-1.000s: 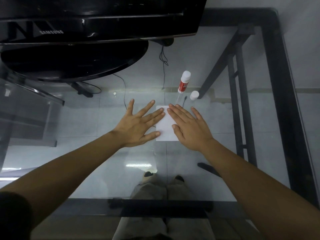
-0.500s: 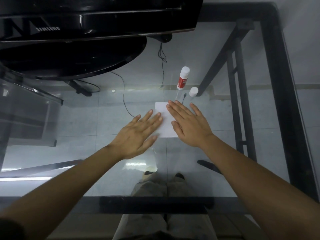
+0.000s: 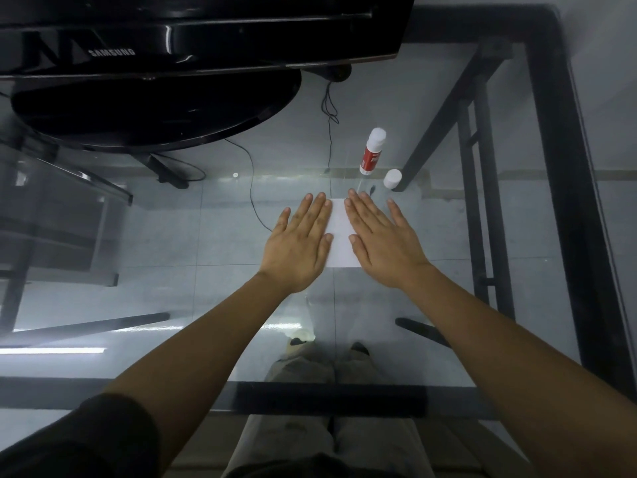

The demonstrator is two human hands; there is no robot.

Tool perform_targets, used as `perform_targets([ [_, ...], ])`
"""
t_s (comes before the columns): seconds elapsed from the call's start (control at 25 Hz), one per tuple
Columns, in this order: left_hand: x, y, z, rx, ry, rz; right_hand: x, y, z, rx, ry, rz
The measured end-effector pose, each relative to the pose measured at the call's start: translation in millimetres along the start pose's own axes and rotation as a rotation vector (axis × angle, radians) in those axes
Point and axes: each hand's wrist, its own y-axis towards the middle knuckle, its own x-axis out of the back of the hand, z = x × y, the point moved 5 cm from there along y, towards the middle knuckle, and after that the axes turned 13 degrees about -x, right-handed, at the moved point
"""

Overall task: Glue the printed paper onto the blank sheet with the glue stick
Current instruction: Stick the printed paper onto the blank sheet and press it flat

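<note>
A small white paper point(image 3: 340, 232) lies flat on the glass table. My left hand point(image 3: 299, 243) rests palm down on its left side, fingers straight and close together. My right hand point(image 3: 382, 239) lies palm down on its right side, fingers spread a little. Only a narrow strip of paper shows between the hands; I cannot tell the printed sheet from the blank one. Just beyond the paper, a red and white glue stick point(image 3: 372, 151) stands upright. Its white cap point(image 3: 392, 178) sits apart on the glass to the right.
A black Samsung monitor point(image 3: 193, 25) with a round base point(image 3: 155, 108) fills the back left of the glass table point(image 3: 482, 236). The table's black frame point(image 3: 565, 167) runs along the right and near edges. Cables hang beneath the glass.
My left hand slid back toward me, then forward again onto the paper's left side, its fingers drawn together. My right hand stayed flat on the paper.
</note>
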Motion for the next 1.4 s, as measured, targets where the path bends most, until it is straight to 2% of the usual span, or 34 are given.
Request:
perform_targets([
  [0.08,0.2,0.5,0.2,-0.001,0.003,-0.006,4.3,-5.1,-3.1,-0.102,-0.028,-0.030],
  [0.16,-1.0,0.1,0.8,-0.001,0.006,-0.008,5.3,-17.0,-1.3,-0.184,0.047,-0.010],
  [0.4,-3.2,0.9,3.4,0.002,0.028,-0.009,-4.9,-42.1,28.8,-0.077,0.076,0.068],
  [0.64,-5.5,1.4,4.3,0.000,0.031,-0.007,0.7,-45.8,11.4,0.030,-0.135,0.059],
  [1.0,-3.4,0.7,3.8,-0.009,0.038,-0.025,3.8,-43.2,26.8,0.069,-0.055,0.045],
  [1.2,-3.4,1.1,4.0,-0.007,0.023,-0.030,3.8,-47.8,8.8,0.021,-0.070,0.023],
  [1.4,-3.7,0.9,4.0,-0.015,0.028,-0.023,7.3,-20.6,24.0,-0.035,0.018,0.024],
])
